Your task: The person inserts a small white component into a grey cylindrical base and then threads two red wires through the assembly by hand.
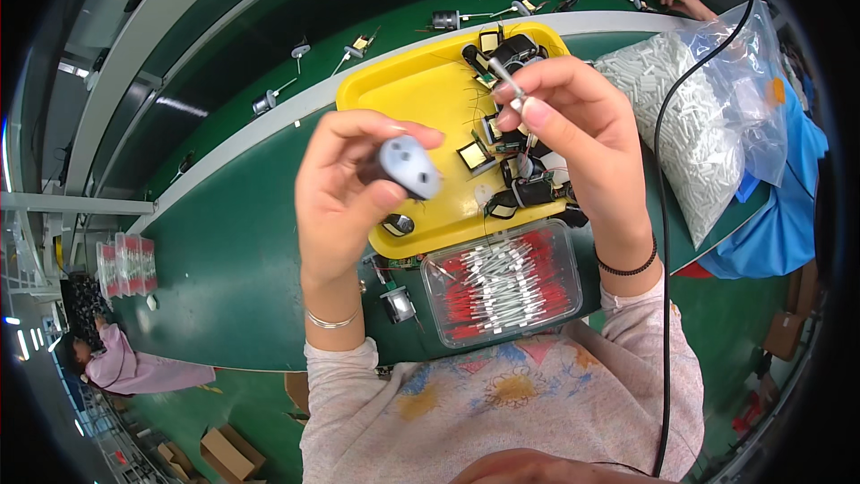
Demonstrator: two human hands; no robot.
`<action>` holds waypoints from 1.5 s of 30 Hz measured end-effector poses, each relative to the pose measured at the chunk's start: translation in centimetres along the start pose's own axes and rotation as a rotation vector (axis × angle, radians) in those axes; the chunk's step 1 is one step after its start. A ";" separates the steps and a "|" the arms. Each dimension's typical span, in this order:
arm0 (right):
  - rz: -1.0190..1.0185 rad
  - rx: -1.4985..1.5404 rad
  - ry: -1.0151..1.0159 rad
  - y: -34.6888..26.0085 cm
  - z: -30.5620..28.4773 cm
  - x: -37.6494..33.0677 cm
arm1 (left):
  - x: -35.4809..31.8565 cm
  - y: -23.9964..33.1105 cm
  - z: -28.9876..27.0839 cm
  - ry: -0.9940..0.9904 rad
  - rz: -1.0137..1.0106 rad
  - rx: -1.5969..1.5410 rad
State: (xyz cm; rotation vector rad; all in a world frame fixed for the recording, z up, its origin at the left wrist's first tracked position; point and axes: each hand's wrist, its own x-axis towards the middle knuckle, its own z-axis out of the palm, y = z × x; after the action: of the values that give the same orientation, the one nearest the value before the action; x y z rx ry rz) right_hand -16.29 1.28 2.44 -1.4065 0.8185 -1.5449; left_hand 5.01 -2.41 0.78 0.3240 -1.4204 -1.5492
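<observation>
Above the yellow tray (376,90), my left hand (336,184) is closed around a dark round-bodied part (410,168) with a pale grey face that has several holes. The part is slightly blurred. Over the tray's right side, my right hand (582,116) pinches a thin pale rod (506,78) between thumb and fingertips, with a small white piece at its lower end. The two hands are apart. Beneath them in the tray lie several black parts with wires and yellow-faced coils (475,155). A clear plastic box (573,291) of red and white pieces stands nearest my body.
At the right, a large clear bag (690,125) holds many small white tubes, beside blue cloth (770,229). A black cable (661,215) hangs down the right side. Finished-looking parts (445,20) line the far green strip, near another person's hand (685,0). Another person (134,363) sits left.
</observation>
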 end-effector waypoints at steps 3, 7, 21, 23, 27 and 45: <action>0.113 0.210 -0.043 -0.1 -0.2 0.1 | 0.1 0.1 1.1 -0.012 -0.088 0.093; 0.084 0.215 -0.137 0.0 0.0 0.3 | 0.4 -0.9 0.6 -0.133 0.000 0.013; 0.086 0.307 -0.499 1.0 0.1 0.4 | -0.3 -1.3 1.6 -0.396 -0.478 -0.475; 0.122 0.308 -0.510 1.1 0.0 0.4 | -0.4 -1.6 1.6 -0.412 -0.485 -0.541; 0.166 0.292 -0.406 0.9 -0.3 0.2 | -0.5 -1.9 1.6 -0.372 -0.389 -0.453; -0.239 -0.318 -0.196 -1.1 -0.9 -0.1 | -0.1 -0.5 1.8 -0.264 -0.258 -0.073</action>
State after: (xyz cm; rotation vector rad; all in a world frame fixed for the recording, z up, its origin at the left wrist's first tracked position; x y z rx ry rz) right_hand -17.33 1.77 3.24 -1.9143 0.8243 -1.4645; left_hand 3.48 -1.26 0.82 0.2735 -1.5660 -1.9057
